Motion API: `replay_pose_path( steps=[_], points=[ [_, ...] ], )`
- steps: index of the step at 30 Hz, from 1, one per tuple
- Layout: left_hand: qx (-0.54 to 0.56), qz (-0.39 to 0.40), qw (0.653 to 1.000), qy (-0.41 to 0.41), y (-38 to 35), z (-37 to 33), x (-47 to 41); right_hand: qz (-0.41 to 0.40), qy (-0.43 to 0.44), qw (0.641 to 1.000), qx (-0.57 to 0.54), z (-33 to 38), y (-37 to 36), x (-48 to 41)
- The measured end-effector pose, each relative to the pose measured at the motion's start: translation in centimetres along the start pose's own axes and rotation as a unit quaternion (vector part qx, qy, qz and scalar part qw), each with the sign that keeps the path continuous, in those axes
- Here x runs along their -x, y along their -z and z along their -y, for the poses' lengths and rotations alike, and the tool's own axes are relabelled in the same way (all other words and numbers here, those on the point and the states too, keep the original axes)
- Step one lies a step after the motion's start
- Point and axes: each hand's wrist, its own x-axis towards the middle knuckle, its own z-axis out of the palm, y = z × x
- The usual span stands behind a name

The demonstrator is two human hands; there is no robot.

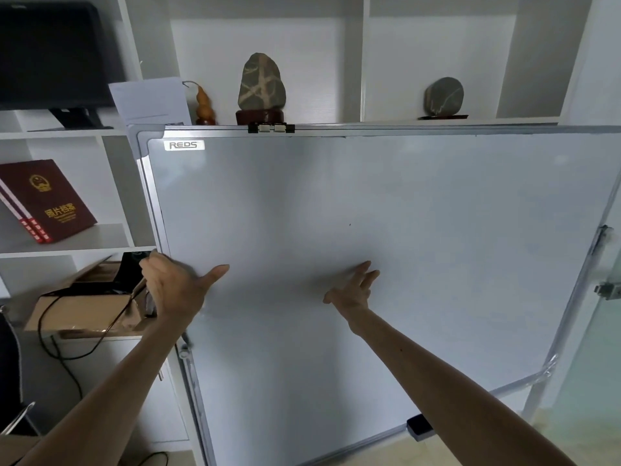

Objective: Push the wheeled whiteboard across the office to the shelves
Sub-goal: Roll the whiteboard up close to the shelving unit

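The whiteboard (386,213), grey-framed with a REDS label at its top left corner, fills most of the view and stands right in front of the white shelves (364,62). My left hand (174,287) grips the board's left frame edge, fingers curled behind it and thumb lying on the front. My right hand (353,287) is spread with its fingers apart, fingertips at the middle of the board's surface. The wheels are out of sight.
Two stones on stands (261,85) and a gourd (203,105) sit on the shelf above the board. A black monitor (50,55), red books (47,200) and a cardboard box with cables (84,304) occupy the left shelves. A glass panel (598,364) stands at the right.
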Motion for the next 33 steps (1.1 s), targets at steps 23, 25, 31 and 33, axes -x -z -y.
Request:
replay_pose_path(
  steps=[23,25,31,33],
  points=[
    [0.034,-0.04,0.999,0.005,-6.1,1.1,-9.8,-0.048,-0.013,0.999,0.005,1.7,-4.7,-7.2],
    [0.079,-0.046,0.996,0.014,-6.8,1.2,-11.0,-0.045,-0.014,0.999,0.007,2.1,-5.2,-8.0],
    [0.166,-0.047,0.985,0.014,-8.7,1.0,-13.9,-0.06,-0.033,0.997,0.019,3.1,-7.0,-10.4],
    [0.194,-0.041,0.98,0.011,-9.3,1.0,-14.7,-0.066,-0.039,0.997,0.023,3.4,-7.6,-11.2]
  ],
)
